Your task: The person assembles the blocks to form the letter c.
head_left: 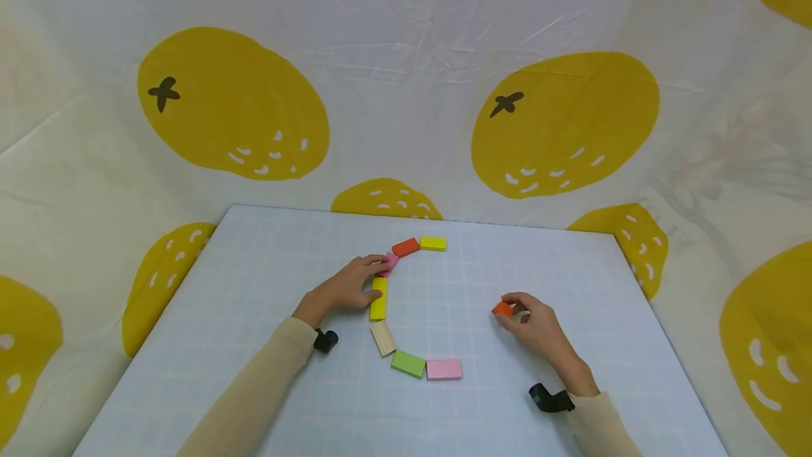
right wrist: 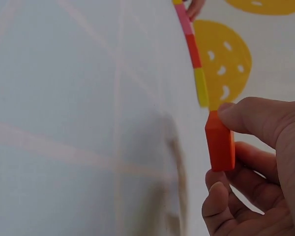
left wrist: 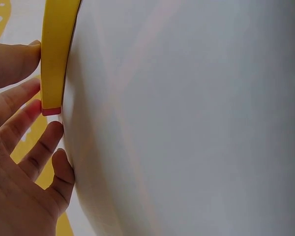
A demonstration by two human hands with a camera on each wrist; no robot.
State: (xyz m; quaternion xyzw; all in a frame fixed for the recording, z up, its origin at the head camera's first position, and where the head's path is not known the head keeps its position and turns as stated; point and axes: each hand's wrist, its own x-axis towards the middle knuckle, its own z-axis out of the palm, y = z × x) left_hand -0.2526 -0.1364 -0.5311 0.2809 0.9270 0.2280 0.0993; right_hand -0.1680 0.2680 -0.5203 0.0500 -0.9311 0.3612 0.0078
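Observation:
A curved row of small rectangular blocks lies on the table. My left hand [head_left: 347,286] is at its left side, fingertips on the pink block [head_left: 389,264] and thumb at the long yellow block [head_left: 378,299]. The left wrist view shows the thumb against the side of that yellow block [left wrist: 58,54], with the fingers loosely spread. My right hand [head_left: 536,324] pinches an orange-red block [head_left: 503,309] between thumb and fingers, right of the row. Close up in the right wrist view, that block [right wrist: 221,142] stands out from the fingertips, over the table.
At the row's far end lie a red block [head_left: 406,247] and a yellow block [head_left: 433,244]. Its near end has a plain wood block [head_left: 383,338], a green block [head_left: 408,364] and a light pink block [head_left: 444,370]. A patterned cloth [head_left: 406,139] hangs behind the white table [head_left: 254,245].

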